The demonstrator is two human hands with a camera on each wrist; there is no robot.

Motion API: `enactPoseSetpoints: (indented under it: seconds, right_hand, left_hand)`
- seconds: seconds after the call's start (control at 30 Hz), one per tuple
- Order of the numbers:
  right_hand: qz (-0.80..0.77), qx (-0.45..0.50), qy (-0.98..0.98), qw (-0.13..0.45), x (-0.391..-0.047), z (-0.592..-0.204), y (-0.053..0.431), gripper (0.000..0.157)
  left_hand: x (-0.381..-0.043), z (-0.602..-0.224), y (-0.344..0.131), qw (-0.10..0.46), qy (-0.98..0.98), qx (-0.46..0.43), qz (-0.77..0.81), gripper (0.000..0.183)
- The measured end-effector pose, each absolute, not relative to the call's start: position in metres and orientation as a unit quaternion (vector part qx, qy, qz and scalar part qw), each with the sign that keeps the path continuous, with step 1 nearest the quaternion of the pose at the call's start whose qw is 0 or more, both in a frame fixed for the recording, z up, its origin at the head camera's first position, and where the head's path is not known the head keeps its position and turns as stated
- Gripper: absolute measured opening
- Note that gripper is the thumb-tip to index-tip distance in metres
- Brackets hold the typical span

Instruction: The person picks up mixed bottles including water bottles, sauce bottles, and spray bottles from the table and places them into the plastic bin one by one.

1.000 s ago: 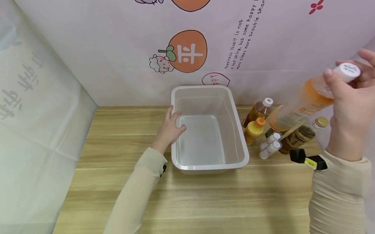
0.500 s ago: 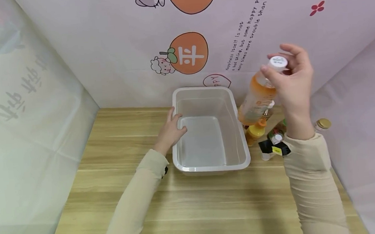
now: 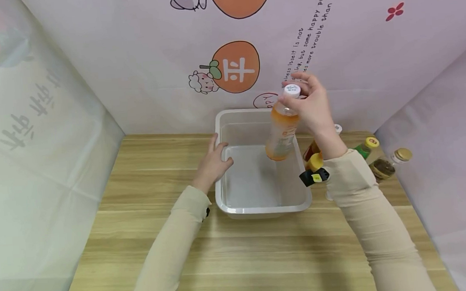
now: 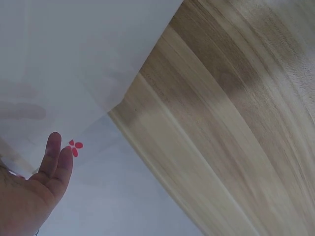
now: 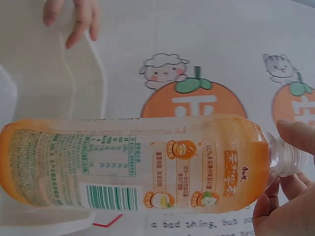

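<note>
My right hand pinches a clear plastic drink bottle by its neck, just under the white cap. The bottle has an orange-tinted label and hangs tilted over the right side of a light grey plastic basin. In the right wrist view the bottle lies across the picture, its printed label and green barcode facing the camera. Fingers spread and relaxed, my left hand rests at the basin's left rim. The left wrist view shows two outstretched fingers of the left hand.
Right of the basin, partly behind my right arm, stand a yellow bottle and a white-capped brown bottle. Further right are a green bottle with yellow cap and a gold-capped bottle. A printed sheet backs the wooden table.
The right hand has carried the drink bottle leftward, from above the other bottles to over the basin. The left hand has stayed at the rim.
</note>
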State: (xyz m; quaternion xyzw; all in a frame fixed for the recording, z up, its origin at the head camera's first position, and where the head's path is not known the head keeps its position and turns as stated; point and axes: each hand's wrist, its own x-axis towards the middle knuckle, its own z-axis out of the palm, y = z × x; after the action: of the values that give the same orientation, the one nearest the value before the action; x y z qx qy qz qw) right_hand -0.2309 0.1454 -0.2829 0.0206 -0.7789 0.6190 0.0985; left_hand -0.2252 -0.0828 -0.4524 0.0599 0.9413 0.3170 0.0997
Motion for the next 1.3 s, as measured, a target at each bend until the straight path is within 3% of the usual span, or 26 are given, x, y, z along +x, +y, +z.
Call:
enactPoseSetpoints:
  seconds: [0.33,1.3]
  right_hand:
    - [0.531,0.018,-0.844,0.080,-0.258,-0.316,0.123,0.056]
    - [0.637,0.004,-0.770,0.040,-0.297,-0.389,0.069,0.064]
  left_hand:
    - [-0.224,-0.452,-0.083,0.098,0.941,0.058,0.318,0.059]
    - [-0.226,-0.451,-0.084,0.099,0.938,0.049,0.330,0.059]
